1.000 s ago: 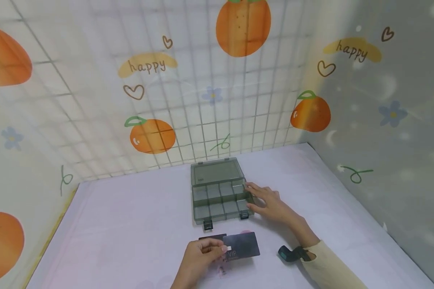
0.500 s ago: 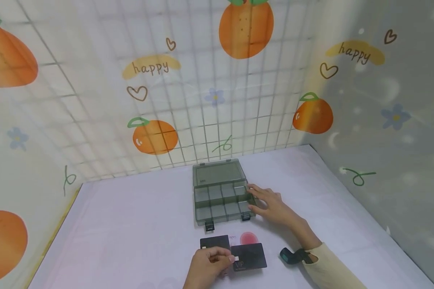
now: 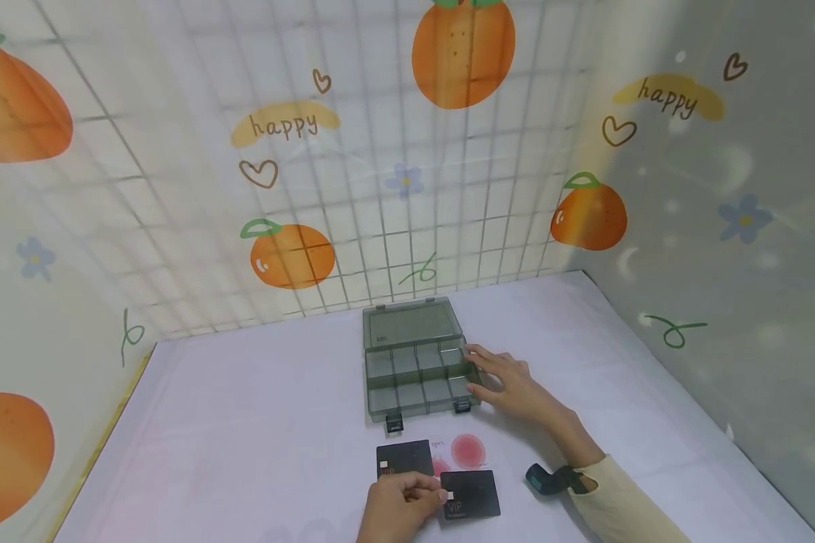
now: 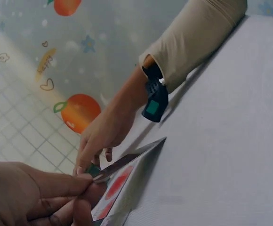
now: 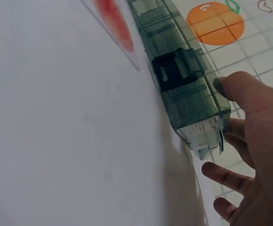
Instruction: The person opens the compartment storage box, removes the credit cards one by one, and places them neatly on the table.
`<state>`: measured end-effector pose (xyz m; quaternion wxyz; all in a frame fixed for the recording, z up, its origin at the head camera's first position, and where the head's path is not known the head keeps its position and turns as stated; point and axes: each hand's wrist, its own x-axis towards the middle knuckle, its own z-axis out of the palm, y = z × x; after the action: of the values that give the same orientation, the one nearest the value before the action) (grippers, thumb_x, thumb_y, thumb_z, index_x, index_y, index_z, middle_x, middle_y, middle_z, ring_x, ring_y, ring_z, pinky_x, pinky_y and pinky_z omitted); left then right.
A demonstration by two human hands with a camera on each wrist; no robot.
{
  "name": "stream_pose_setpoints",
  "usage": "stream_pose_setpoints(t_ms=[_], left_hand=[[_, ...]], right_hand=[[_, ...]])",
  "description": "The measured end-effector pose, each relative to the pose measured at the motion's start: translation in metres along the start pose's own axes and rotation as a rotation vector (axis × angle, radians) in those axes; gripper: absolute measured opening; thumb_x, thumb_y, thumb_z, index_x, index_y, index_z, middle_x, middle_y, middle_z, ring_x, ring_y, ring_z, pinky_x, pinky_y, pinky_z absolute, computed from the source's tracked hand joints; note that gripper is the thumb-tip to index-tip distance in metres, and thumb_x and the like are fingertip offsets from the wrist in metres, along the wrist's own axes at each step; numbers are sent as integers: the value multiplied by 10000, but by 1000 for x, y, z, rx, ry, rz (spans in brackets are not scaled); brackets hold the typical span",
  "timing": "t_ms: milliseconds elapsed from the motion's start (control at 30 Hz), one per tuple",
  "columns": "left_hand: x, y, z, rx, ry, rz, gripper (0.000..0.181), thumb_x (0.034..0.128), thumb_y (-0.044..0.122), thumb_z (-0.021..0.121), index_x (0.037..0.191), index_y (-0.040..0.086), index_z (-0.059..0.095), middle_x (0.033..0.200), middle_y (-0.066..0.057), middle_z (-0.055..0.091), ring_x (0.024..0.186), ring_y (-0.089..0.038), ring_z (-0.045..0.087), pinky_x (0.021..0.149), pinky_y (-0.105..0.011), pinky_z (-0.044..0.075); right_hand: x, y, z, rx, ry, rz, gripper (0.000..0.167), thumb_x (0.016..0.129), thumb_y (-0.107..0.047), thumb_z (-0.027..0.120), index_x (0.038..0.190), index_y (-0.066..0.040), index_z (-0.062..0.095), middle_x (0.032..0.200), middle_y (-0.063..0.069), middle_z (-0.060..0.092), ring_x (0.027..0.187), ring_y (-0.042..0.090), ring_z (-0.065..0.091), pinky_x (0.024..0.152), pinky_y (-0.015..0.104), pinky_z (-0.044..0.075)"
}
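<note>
My left hand (image 3: pixel 397 509) pinches a black VIP card (image 3: pixel 472 498) by its left edge, between thumb and forefinger. Seen edge-on in the left wrist view, the card (image 4: pixel 136 157) slants just above the table. Behind the left hand lies another black VIP card (image 3: pixel 407 455), partly covered by the fingers. A thin printed piece with pink circles (image 3: pixel 468 450) shows beside the cards. The green see-through compartment box (image 3: pixel 417 326) stands behind them with its lid laid back. Fingertips of my right hand (image 3: pixel 516 386) touch the box's right end, the other fingers spread apart.
Two dark latches (image 3: pixel 394 424) stick out from the box's front. A dark device (image 3: pixel 550 480) is strapped to the right wrist below a beige sleeve (image 3: pixel 625 501). Fabric walls (image 3: pixel 448 188) printed with oranges enclose the table (image 3: pixel 244 422) at the back and sides.
My left hand has moved right and nearer, lowering the pinched card. The second card and the pink-circled piece show more now. My right hand stays at the box.
</note>
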<state>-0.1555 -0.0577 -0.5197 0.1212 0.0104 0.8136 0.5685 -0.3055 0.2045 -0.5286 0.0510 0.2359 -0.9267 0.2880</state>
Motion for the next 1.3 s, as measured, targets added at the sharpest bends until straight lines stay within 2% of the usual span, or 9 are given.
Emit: stream_pose_setpoints(t_ms=[200,400,733,933,1167,1300], left_hand=[[-2,2,2,135,71,70,131,780,202,857,770,118,758,621,103,623,605,-56,543,568,-224,456],[-4,5,4,212,113,138,149,768,187,862,717,137,731,590,144,610,563,10,517,551,-218,441],[-4,3,7,248,147,152,195,756,189,871,673,160,696,564,150,573,547,10,487,526,-220,420],[-5,-2,8,273,162,224,216,770,194,863,666,169,675,563,161,566,534,29,478,516,-219,420],[-6,-3,10,279,165,255,214,767,170,860,673,160,668,565,163,571,526,41,476,512,-212,422],[-4,-3,10,258,157,303,186,790,149,847,696,145,687,594,150,603,541,46,499,514,-194,444]], right_hand=[[0,0,-1,-2,-3,12,628,940,-410,689,1487,-165,503,1586,-19,382,1288,314,467,933,572,307],[0,2,-2,-6,-2,14,625,940,-416,687,1483,-165,508,1585,-19,384,1288,320,471,933,584,315],[0,2,-2,-9,-11,12,626,947,-426,673,1492,-173,496,1588,-33,376,1267,304,476,919,561,311],[1,1,-1,-10,-3,-4,623,944,-426,674,1481,-158,509,1576,-21,397,1255,319,488,897,553,322],[2,3,0,-5,-7,-13,623,941,-416,684,1483,-163,508,1581,-19,391,1263,322,486,898,553,326],[2,5,-3,4,-30,-2,646,940,-463,672,1487,-164,502,1588,-25,376,1291,329,462,931,581,328]])
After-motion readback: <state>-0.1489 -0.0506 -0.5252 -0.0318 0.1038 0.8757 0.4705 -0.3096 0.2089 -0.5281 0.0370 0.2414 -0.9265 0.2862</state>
